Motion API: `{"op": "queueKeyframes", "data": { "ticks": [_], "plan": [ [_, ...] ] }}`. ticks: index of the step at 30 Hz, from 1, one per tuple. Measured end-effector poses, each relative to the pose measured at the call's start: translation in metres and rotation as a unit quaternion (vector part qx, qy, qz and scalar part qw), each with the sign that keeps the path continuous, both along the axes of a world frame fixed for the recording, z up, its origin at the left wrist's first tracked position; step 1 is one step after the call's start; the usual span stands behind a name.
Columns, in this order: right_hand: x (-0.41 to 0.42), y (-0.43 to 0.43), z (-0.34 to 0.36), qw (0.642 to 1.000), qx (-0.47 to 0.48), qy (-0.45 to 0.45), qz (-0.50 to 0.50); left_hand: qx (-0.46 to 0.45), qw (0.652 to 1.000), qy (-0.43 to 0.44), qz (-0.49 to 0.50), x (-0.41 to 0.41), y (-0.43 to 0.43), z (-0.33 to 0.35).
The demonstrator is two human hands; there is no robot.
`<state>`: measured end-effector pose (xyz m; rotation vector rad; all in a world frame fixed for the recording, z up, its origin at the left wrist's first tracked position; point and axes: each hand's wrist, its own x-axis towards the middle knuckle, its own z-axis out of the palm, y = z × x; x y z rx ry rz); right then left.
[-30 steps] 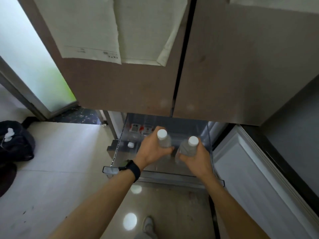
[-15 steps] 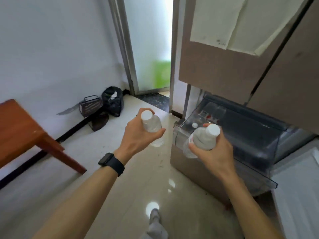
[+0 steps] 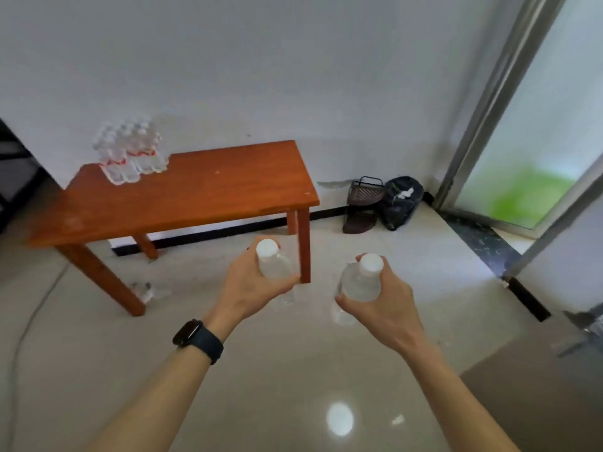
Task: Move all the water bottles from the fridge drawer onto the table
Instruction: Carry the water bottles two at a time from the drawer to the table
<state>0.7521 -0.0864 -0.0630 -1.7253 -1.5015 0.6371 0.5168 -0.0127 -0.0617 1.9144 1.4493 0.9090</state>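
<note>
Head view, looking forward and down across a pale glossy tiled floor. The left hand is closed around a clear plastic water bottle with a white screw cap, fingers wrapped round the body below the cap; a black smartwatch on a dark strap sits on that wrist. The right hand is closed around a second clear plastic water bottle with a white cap, gripped at the shoulder, its lower body hanging below the palm. Both bottles are held roughly upright in the air above the floor, side by side but apart, and short of the table.

The orange-brown wooden tabletop stands ahead and to the left against a white wall, on four matching legs. A cluster of clear water bottles with red labels stands upright at its far left corner, close to the wall; their count cannot be read through the blur. The rest of the tabletop is bare wood.

To the right of the table, against the wall, stand a dark wire basket and a black bag, touching each other. A frosted glass door in a metal frame fills the upper right.
</note>
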Motion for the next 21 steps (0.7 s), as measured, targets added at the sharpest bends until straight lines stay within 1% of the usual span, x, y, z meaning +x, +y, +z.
{"op": "queueKeyframes", "data": {
  "ticks": [6, 10, 16, 21],
  "plan": [
    [-0.161, 0.063, -0.001, 0.995, -0.031, 0.017, 0.093, -0.018, 0.995, 0.005, 0.102, -0.192, 0.019, -0.009],
    [-0.244, 0.091, -0.006, 0.991, -0.038, 0.028, 0.125, -0.034, 0.987, 0.029, 0.154, -0.285, 0.036, -0.019],
    [-0.327, 0.141, -0.018, 0.986, -0.058, 0.020, 0.154, -0.037, 0.974, 0.004, 0.222, -0.368, 0.078, -0.035],
    [-0.374, 0.206, -0.036, 0.981, -0.091, -0.001, 0.171, -0.055, 0.975, 0.011, 0.216, -0.407, 0.136, -0.052]
  ]
}}
